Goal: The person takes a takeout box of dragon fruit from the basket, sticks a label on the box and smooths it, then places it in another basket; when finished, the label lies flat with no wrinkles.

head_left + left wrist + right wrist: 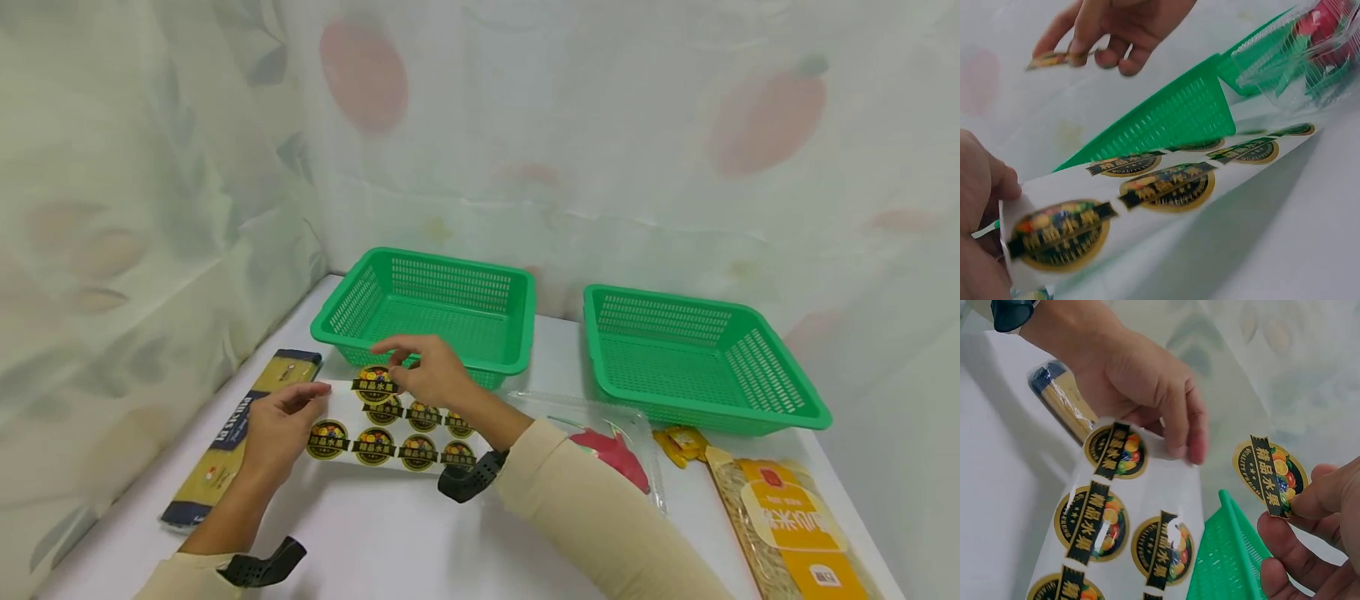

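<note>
My left hand (276, 429) grips the left edge of a white sticker sheet (341, 402), holding it up tilted over the table. Several round black-and-gold fruit labels show on the sheet, printed with fruit and Chinese characters. Between thumb and fingertips, my right hand (435, 375) pinches one loose sticker (1271, 478), separate from the sheet. In the head view this sticker overlaps the sheet's upper left part. Behind the right forearm lies a clear plastic box (577, 406) with a red dragon fruit (611, 454) in it, partly hidden by the sleeve.
Two green plastic baskets stand at the back, one left (431, 265) and one right (660, 297). A long blue-and-gold pasta pack (240, 433) lies along the left side. On the right are a small yellow packet (682, 442) and an orange-labelled food bag (795, 525).
</note>
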### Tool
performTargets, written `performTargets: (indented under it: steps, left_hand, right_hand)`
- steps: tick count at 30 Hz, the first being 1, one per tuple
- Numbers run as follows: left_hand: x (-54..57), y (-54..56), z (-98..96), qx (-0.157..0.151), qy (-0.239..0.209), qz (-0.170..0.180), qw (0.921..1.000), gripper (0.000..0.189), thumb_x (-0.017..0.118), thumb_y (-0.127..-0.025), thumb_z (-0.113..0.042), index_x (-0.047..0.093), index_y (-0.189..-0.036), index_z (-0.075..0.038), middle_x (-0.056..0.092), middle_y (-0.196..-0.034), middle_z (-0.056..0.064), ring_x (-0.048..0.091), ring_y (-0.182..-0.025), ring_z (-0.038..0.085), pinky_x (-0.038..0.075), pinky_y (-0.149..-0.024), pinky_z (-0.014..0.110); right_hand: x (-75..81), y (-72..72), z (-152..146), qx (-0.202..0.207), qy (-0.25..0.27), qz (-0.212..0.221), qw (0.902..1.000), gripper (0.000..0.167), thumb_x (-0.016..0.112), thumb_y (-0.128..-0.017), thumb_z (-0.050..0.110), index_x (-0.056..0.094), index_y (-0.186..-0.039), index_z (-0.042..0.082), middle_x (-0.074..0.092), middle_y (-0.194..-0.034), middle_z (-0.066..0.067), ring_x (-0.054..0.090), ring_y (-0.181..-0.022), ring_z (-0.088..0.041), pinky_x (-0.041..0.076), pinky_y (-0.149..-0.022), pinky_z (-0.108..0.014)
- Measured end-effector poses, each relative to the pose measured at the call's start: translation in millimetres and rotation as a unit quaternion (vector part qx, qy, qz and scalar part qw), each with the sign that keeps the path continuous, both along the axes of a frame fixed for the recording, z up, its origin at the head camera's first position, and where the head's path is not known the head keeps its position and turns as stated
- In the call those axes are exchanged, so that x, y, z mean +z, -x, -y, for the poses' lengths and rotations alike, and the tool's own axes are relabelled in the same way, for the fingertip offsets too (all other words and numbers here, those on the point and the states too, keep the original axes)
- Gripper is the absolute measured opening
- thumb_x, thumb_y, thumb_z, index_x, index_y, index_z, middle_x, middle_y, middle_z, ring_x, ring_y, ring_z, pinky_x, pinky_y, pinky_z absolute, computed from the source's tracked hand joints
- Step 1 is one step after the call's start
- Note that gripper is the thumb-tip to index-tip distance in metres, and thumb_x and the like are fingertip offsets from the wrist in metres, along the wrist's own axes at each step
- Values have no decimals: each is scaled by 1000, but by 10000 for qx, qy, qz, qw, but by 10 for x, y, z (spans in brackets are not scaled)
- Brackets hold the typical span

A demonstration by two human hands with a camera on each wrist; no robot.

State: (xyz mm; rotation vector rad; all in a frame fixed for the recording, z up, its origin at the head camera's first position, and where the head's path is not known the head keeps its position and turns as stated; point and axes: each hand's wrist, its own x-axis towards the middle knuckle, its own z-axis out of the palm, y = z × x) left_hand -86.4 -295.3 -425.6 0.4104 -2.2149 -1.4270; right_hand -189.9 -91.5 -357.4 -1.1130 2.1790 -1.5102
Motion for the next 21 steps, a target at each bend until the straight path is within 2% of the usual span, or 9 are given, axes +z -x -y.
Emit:
performTargets:
  steps: [6, 10, 14, 18, 21]
  left_hand:
    - [-58, 62, 39, 181, 122, 313, 9993, 20, 63, -89, 3, 69, -107, 4, 65, -99, 17, 56, -83, 13, 45, -65, 16]
    - [-118, 132, 67, 257, 330, 896, 9951, 24, 60, -90, 1, 68, -112, 3, 63, -104, 18, 53, -93, 22, 43, -72, 23]
    - [-200, 210, 117, 198, 574, 1316, 9894, 29, 57, -88, 1, 66, -115, 3, 62, -108, 21, 54, -99, 30, 43, -76, 35]
    - [-268, 277, 160, 89, 786, 1364, 9875, 31, 58, -84, 4, 66, -114, 5, 63, -107, 23, 56, -96, 33, 45, -75, 39]
    - [-305, 300, 172, 116, 948, 1368, 9860, 32, 59, -82, 4, 67, -113, 5, 64, -106, 23, 58, -92, 32, 45, -72, 37]
  right_hand:
    - [48, -11, -137, 120, 211, -131, 9996, 36, 57, -90, -5, 68, -120, 11, 65, -89, -3, 54, -53, -15, 40, -45, -24]
    - [77, -33, -235, 153, 195, -361, 9990, 35, 57, -91, -6, 67, -121, 9, 64, -90, -3, 57, -57, -15, 41, -50, -23]
    - [90, -46, -333, 145, 143, -372, 9991, 35, 56, -92, -5, 66, -123, 9, 63, -90, -4, 56, -57, -17, 38, -48, -22]
    - [80, -36, -415, 86, 136, -320, 9994, 35, 57, -92, -4, 66, -123, 11, 62, -89, -4, 57, -57, -16, 38, -47, -23]
    - [74, -39, -484, 78, 112, -301, 9995, 36, 56, -93, -4, 65, -124, 12, 62, -90, -4, 58, -58, -17, 39, -47, -24]
